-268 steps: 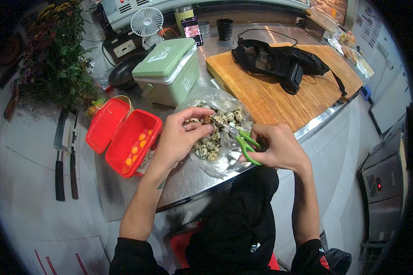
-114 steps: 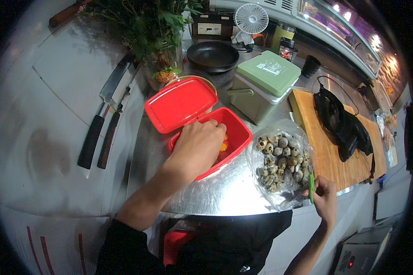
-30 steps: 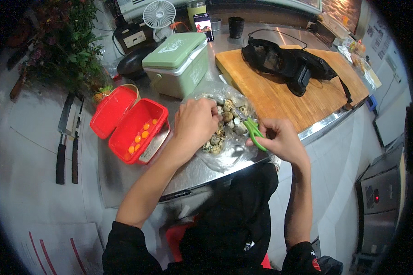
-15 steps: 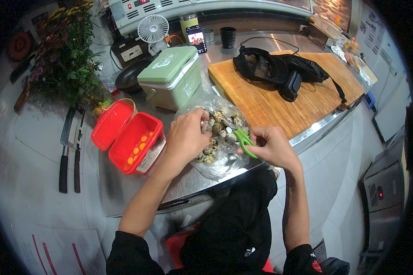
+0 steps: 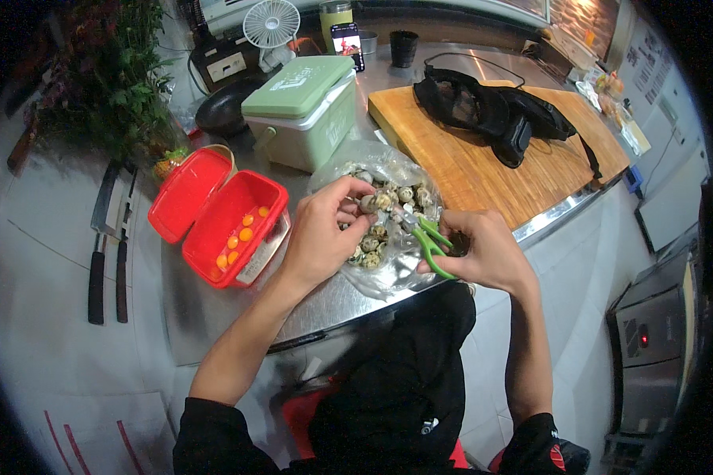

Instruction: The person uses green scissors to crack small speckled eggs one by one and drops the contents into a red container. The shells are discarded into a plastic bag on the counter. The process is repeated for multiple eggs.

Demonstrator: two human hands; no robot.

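Between the fingertips of my left hand (image 5: 317,237) is a speckled quail egg (image 5: 367,204), held over a clear plastic bag (image 5: 392,157) full of more such eggs. My right hand (image 5: 489,252) grips a pair of small scissors (image 5: 431,248) by the green handles, which stand apart. The blades point left, close to the egg; whether they touch it I cannot tell. To the left of my left hand stands a red plastic container (image 5: 202,257) with its lid flipped back. Several orange yolks (image 5: 245,234) lie inside it.
Behind the bag sits a green cooler box (image 5: 297,131). A wooden board (image 5: 444,170) carrying a black strapped bag (image 5: 483,111) lies to the right. Further back are a phone (image 5: 346,46), a black cup (image 5: 404,49) and a white fan (image 5: 272,25). Knives (image 5: 97,277) hang at the left.
My left hand has lifted an egg from among the others in the bag. My right hand has shifted slightly right, and the scissors' handles have spread. The whole view has tilted a little.
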